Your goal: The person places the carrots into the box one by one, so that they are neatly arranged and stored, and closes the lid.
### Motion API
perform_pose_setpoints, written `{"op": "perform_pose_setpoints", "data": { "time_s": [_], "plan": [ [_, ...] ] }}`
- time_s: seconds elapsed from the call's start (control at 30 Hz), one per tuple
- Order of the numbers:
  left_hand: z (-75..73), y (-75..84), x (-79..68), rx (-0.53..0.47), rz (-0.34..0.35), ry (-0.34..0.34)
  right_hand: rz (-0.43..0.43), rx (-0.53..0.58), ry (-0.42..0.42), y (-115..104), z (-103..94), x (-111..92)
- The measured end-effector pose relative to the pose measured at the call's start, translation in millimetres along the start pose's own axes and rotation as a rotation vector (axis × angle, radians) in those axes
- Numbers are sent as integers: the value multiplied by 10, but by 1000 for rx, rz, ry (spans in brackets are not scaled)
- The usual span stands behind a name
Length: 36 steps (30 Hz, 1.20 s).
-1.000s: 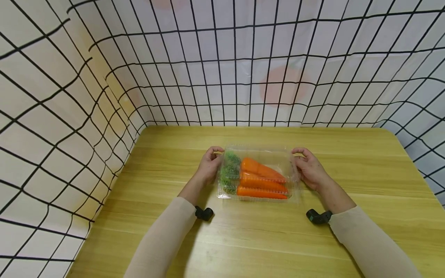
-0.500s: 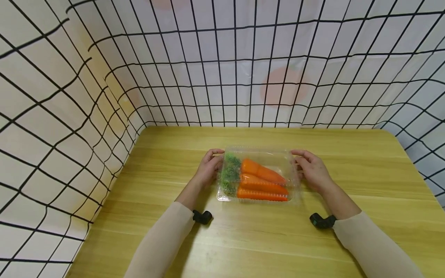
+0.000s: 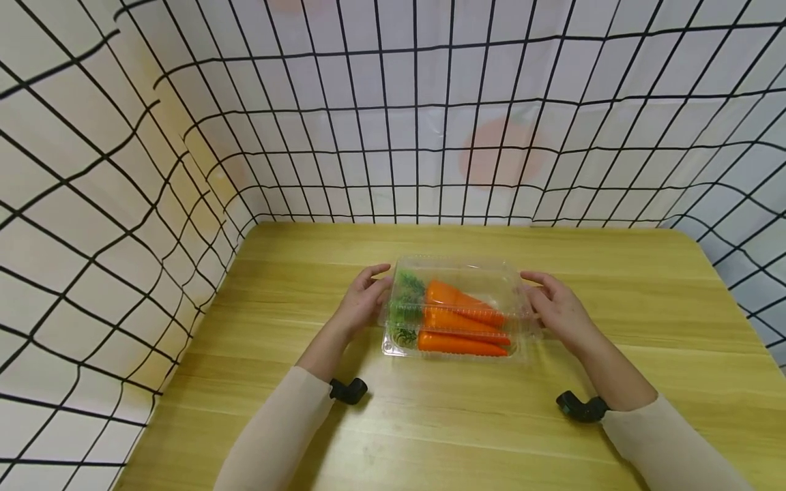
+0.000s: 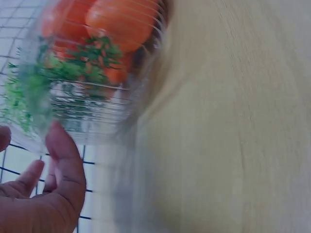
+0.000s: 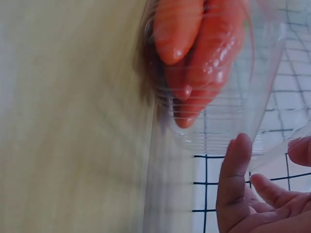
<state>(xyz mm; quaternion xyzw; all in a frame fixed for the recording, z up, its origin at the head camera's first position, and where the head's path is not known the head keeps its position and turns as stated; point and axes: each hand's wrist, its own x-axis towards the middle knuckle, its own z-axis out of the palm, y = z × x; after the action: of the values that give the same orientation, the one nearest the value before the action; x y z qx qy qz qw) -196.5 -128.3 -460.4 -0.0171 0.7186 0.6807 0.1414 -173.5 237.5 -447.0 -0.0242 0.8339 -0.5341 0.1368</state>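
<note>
A clear plastic box (image 3: 396, 350) holds several orange carrots (image 3: 463, 342) with frilly green tops (image 3: 405, 307). Its transparent lid (image 3: 475, 269) sits over it, the front edge standing off the box's front rim. At the box's left side my left hand (image 3: 361, 300) pinches the lid's edge between thumb and fingers. My right hand (image 3: 561, 310) does likewise on the right side. The left wrist view has the left thumb (image 4: 65, 160) against the clear plastic beside the greens. In the right wrist view, the lid's edge runs between the right thumb (image 5: 235, 174) and forefinger.
The box rests on a yellow wood-grain table (image 3: 454, 423). Pale walls with a black grid (image 3: 417, 109) rise behind it and along both sides. A small black device (image 3: 350, 391) is on the left wrist, and another (image 3: 582, 407) on the right.
The lid's front edge has come up and back from the box's front rim, exposing the front carrot more. Both forearms have drawn slightly outward; the carrots stay in place.
</note>
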Motion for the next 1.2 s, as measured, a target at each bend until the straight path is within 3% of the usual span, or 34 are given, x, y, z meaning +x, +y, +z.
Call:
{"op": "perform_pose_setpoints", "data": {
  "time_s": [0.27,0.53,0.7,0.83,1.0,1.2],
  "plan": [
    [-33,159,-237,139,-75,-51,1,45,-79,20,1,-238],
    [-91,245,-489,214,-145,-187,11,132,-133,50,36,-457],
    [-157,233,-652,203,-219,-312,15,154,-193,50,50,-566],
    [-187,226,-734,163,-258,-370,42,193,-283,55,57,-623],
    [-183,180,-731,101,-235,-366,23,245,-369,71,73,-636],
    [-155,105,-668,69,-213,-336,0,268,-353,75,106,-619]
  ]
}}
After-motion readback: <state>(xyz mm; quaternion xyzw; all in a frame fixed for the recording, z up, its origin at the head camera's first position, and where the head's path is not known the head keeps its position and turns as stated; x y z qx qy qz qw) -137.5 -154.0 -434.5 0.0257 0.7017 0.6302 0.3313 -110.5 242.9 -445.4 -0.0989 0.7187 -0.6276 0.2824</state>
